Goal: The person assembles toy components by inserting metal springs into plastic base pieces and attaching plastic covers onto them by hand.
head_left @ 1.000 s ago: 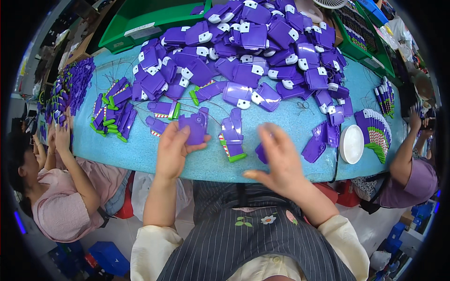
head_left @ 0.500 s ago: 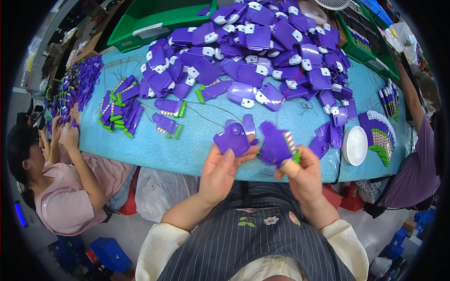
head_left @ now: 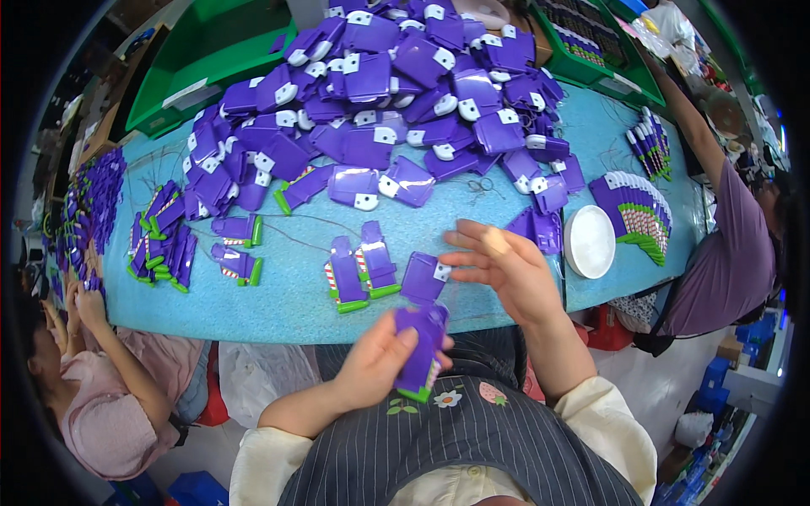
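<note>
My left hand (head_left: 380, 354) is closed around a purple plastic shell (head_left: 419, 346) with a green end and a red-and-white striped edge, held over the table's near edge. My right hand (head_left: 506, 274) is open, its fingers spread. Its fingertips are beside the white tip of a purple plastic piece (head_left: 424, 278); whether they touch it I cannot tell. Left of that piece, two purple shells with green ends, one nearer (head_left: 344, 274) and one farther (head_left: 377, 260), lie side by side on the table.
A heap of purple-and-white shells (head_left: 363, 84) covers the far blue table (head_left: 287, 299). Green bins (head_left: 160, 105) stand behind. A white bowl (head_left: 590, 242) and fanned purple-green pieces (head_left: 633, 211) lie right, finished-looking bundles (head_left: 164, 244) left. One person (head_left: 110, 388) sits left, another (head_left: 717, 244) right.
My left hand held a purple shell half and my right a purple-green striped piece; now the left holds a purple-green shell nearer me and the right is open. The whole view has shifted.
</note>
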`<state>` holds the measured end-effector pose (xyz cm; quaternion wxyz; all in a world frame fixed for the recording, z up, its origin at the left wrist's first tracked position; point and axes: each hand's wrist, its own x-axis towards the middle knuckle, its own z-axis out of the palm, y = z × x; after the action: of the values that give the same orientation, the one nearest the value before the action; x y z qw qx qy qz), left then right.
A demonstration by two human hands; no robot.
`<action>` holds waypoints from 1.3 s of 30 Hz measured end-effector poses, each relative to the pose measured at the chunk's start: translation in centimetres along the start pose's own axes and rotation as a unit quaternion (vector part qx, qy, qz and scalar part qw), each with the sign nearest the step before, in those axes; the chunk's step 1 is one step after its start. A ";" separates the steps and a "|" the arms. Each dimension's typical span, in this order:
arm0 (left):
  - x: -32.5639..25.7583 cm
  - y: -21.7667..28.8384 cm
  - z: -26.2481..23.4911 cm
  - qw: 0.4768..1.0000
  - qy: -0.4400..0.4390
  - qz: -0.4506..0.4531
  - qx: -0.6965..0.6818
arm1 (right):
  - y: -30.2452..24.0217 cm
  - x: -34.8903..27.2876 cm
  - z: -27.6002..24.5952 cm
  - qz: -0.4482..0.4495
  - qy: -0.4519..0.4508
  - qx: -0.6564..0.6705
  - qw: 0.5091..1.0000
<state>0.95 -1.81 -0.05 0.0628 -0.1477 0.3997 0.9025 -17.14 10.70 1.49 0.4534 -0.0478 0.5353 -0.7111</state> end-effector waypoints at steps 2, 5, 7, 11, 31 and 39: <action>-0.2 -0.6 0.4 0.993 -0.071 -0.097 -0.004 | 0.1 0.4 0.8 -0.025 -0.007 0.003 1.000; 0.6 -0.2 0.9 0.980 -0.079 -0.164 -0.084 | -1.4 -0.9 2.4 -0.063 -0.002 -0.010 0.998; 0.8 -0.2 0.7 0.984 -0.091 -0.143 -0.058 | -2.5 -2.5 2.5 -0.036 0.002 -0.144 0.989; 1.0 -0.4 0.6 0.996 -0.055 -0.074 0.001 | -1.0 -5.1 2.2 -0.188 -0.006 -0.173 0.967; 0.6 -1.0 2.0 0.992 0.005 0.113 0.060 | 2.9 -5.3 0.8 -0.358 -0.098 -0.335 0.866; 0.9 -1.0 1.8 0.987 0.024 0.133 0.085 | 3.8 -4.7 0.9 -0.240 -0.041 -0.235 0.941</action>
<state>-0.03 0.20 0.14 -0.0547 -0.1087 0.4924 0.8618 -11.64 13.30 0.75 0.2664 -0.3087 0.6406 -0.6506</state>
